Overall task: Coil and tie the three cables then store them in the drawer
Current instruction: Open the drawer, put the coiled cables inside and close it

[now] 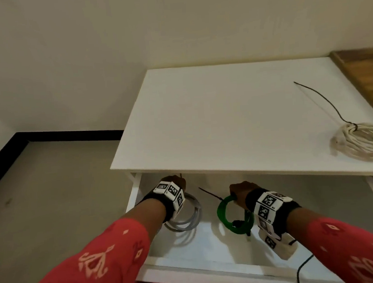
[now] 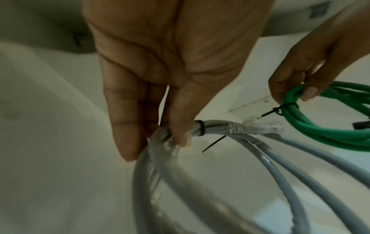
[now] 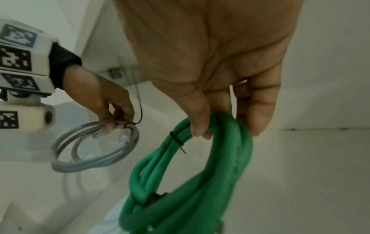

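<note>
- The drawer (image 1: 145,265) stands pulled out under the front edge of the white table (image 1: 223,116), and both hands reach down into it.
- The left hand (image 1: 175,183) is at the drawer's left side, close under the table edge. Its fingers (image 2: 128,126) and thumb pinch the grey cable coil (image 1: 186,216) at the top of the loop, right beside a black zip tie (image 2: 201,129) that binds the strands.
- A clear plug (image 2: 258,128) of the grey coil lies along the bundle just past the tie. Whether the coil's lower part rests on the drawer floor cannot be told.
- The right hand (image 1: 240,195) is nearer the middle of the drawer. Its fingers (image 3: 197,120) curl round the top of the green cable coil (image 1: 225,213) and grasp it, next to a second black zip tie (image 3: 176,139) whose tail sticks out toward the left hand.
- The green coil hangs from that hand inside the drawer, apart from the grey coil; a dark plug (image 1: 237,223) shows at its lower part.
- The third task cable, a white cable coil (image 1: 362,144), lies on the table top at its right edge, well away from the drawer, bound by a black tie with a long tail (image 1: 324,100) running toward the table's back.
</note>
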{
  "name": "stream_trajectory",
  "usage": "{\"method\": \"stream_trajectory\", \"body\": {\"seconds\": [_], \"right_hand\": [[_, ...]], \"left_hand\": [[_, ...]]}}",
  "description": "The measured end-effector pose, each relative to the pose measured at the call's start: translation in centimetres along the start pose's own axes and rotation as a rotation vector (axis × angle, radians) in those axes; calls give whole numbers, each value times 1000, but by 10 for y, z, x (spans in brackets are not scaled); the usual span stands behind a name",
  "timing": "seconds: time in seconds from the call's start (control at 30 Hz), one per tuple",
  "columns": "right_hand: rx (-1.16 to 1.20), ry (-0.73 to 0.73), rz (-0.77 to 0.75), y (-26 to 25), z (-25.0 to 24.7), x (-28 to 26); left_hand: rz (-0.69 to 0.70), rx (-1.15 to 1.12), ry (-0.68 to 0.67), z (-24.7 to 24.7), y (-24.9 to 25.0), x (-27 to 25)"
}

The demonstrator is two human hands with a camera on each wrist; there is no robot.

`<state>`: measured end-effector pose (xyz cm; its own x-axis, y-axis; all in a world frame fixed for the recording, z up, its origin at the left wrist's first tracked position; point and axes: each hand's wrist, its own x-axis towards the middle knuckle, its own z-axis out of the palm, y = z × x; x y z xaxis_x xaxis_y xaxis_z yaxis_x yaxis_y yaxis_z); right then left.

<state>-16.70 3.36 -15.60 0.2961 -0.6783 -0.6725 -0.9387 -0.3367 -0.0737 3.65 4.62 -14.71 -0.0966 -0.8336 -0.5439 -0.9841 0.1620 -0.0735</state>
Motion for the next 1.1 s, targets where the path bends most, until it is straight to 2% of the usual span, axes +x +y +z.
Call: {"method": "stream_trajectory", "body": {"seconds": [0.27,0.47,0.63,0.83,1.1], "right_hand": [[109,-117,57,6,52,36],[127,-130,107,5,68,55],[105,-133,122,9,68,65],[148,-82,96,28,32,49],[34,29,33,36,-13,-34]], "left_hand": [[-11,-17,-38,55,7,34],[-35,-61,-136,76,2,44],[-40,-62,-153,83,2,53],[14,35,-45,47,22,51],[128,12,89,-29,67,-12]]}}
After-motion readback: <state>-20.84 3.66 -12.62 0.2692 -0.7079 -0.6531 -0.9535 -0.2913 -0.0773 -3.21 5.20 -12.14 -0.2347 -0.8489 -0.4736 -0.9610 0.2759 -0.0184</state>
